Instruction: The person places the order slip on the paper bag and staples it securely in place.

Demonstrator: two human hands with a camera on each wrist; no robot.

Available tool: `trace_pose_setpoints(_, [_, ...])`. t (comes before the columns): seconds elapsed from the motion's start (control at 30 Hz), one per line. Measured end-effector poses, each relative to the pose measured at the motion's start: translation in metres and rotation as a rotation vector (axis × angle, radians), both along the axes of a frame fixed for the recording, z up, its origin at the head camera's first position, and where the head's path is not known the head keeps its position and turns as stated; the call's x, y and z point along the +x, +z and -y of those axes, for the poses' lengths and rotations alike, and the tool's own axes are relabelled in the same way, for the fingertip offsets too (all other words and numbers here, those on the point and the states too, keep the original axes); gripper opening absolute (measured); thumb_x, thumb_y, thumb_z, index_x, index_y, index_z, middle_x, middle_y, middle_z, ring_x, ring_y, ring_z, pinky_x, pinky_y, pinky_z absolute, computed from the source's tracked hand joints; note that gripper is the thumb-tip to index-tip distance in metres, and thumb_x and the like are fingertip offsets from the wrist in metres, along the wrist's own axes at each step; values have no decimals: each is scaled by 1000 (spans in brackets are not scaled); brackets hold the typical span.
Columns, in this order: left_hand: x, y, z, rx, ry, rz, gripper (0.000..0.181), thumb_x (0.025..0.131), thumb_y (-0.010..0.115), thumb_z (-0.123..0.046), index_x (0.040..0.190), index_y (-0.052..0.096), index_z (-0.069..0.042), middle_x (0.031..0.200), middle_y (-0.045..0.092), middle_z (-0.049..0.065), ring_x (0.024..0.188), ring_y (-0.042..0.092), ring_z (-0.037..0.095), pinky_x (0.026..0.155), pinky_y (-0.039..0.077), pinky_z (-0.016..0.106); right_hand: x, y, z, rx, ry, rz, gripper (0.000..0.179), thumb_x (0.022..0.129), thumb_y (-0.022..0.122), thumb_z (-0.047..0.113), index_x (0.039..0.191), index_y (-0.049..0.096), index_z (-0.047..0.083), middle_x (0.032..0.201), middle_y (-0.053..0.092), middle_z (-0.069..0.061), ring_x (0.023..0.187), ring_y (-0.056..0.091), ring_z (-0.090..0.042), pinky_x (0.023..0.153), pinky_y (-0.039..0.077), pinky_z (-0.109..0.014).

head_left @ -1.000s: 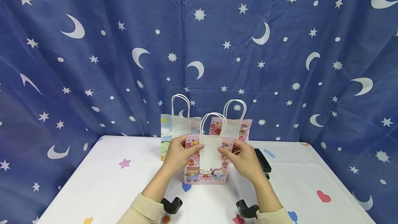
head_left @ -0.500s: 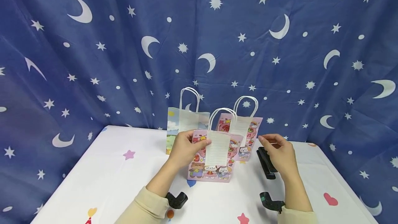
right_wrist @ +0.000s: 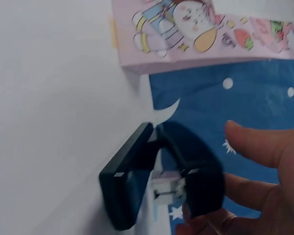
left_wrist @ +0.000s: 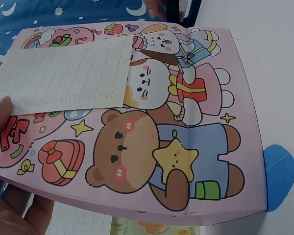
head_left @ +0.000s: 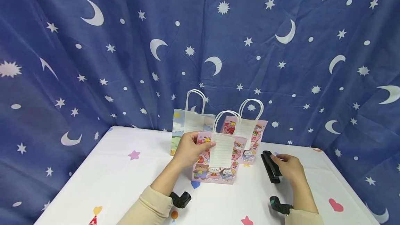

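A pink paper gift bag (head_left: 200,155) with cartoon animals stands at the middle of the table, with a lined paper slip (head_left: 221,150) over its front top. My left hand (head_left: 189,150) pinches its upper left side, thumb in front at the slip's edge and fingers behind. In the left wrist view the bear side of the bag (left_wrist: 206,161) fills most of the frame. My right hand (head_left: 290,167) is at a black stapler (head_left: 270,167) right of the bags. In the right wrist view the thumb is apart from the stapler (right_wrist: 201,166), with loosely bent fingers partly behind it.
Behind stand a sky-patterned paper bag (head_left: 178,127) at left and another pink bag (head_left: 257,138) at right, each with a lined slip and white handles. A blue star-and-moon curtain (head_left: 125,61) hangs at the table's back edge. The white tablecloth (head_left: 131,183) has printed shapes.
My right hand has left the front bag and moved right and down to the stapler. The left hand keeps its pinch on the bag. The head view has shifted.
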State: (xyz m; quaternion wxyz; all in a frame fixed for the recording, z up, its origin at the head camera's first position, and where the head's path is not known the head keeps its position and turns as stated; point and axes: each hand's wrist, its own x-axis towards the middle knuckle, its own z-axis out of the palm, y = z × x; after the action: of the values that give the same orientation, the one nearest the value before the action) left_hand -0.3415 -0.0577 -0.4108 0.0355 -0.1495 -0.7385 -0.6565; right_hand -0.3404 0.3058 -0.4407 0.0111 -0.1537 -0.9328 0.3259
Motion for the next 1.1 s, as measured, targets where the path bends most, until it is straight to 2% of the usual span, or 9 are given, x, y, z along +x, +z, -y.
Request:
trace_pose_setpoints(0.1, [0, 0, 0, -4, 0, 8, 27, 89, 83, -25, 108, 78, -7, 90, 80, 12, 69, 74, 18, 62, 60, 30, 0, -7, -4, -14, -11, 35, 65, 105, 54, 45, 141, 53, -9, 141, 51, -39, 126, 52, -58, 98, 48, -65])
trace_pose_setpoints(0.2, [1, 0, -1, -14, 3, 24, 27, 89, 83, -26, 108, 78, -7, 90, 80, 11, 69, 74, 17, 62, 60, 30, 0, -12, -7, -50, -35, 46, 67, 103, 57, 46, 139, 54, -10, 140, 51, -40, 124, 53, -55, 97, 49, -62])
trace_pose_setpoints(0.33, [1, 0, -1, -21, 1, 31, 29, 89, 83, -28, 109, 78, -7, 91, 80, 10, 70, 75, 18, 63, 61, 31, 0, -16, -10, -97, -51, 56, 76, 98, 62, 53, 138, 54, -12, 131, 56, -39, 105, 62, -43, 80, 57, -47])
trace_pose_setpoints(0.43, [1, 1, -1, -21, 3, 23, 30, 90, 83, -28, 109, 77, -6, 91, 80, 11, 70, 75, 18, 63, 61, 31, -1, -17, -9, -132, -37, 82, 85, 94, 66, 59, 138, 53, -13, 115, 62, -32, 91, 61, -31, 67, 56, -35])
trace_pose_setpoints(0.6, [1, 1, 0, -23, 1, 14, 29, 90, 83, -28, 109, 77, -6, 92, 80, 11, 70, 75, 18, 63, 61, 30, -5, -19, -4, -132, 30, 133, 98, 90, 65, 70, 141, 51, -13, 127, 58, -36, 104, 61, -38, 75, 56, -39])
trace_pose_setpoints(0.67, [0, 0, 0, -23, -7, 16, 29, 90, 83, -28, 110, 77, -7, 92, 80, 10, 71, 75, 18, 64, 61, 30, -6, -20, -3, -128, 40, 141, 101, 91, 63, 71, 142, 48, -14, 137, 51, -40, 113, 59, -43, 81, 57, -43])
trace_pose_setpoints(0.73, [0, 0, 1, -24, -17, 12, 29, 90, 82, -28, 110, 78, -8, 93, 80, 10, 72, 76, 18, 64, 61, 30, -6, -20, -2, -132, 35, 142, 101, 91, 62, 71, 143, 47, -14, 139, 50, -41, 115, 58, -45, 83, 58, -44])
trace_pose_setpoints(1.0, [0, 4, 4, -25, -74, 31, 25, 91, 81, -25, 111, 78, -11, 95, 81, 9, 75, 77, 19, 67, 63, 32, -3, -9, -4, -264, -57, 40, 98, 94, 60, 70, 145, 46, -12, 122, 59, -27, 93, 61, -23, 68, 59, -32])
trace_pose_setpoints(1.1, [1, 5, 4, -24, -88, 41, 25, 92, 80, -24, 112, 78, -10, 96, 81, 10, 76, 78, 19, 68, 64, 34, 0, 3, -3, -334, -101, -22, 99, 94, 57, 72, 148, 46, -10, 127, 60, -25, 92, 61, -17, 69, 58, -26])
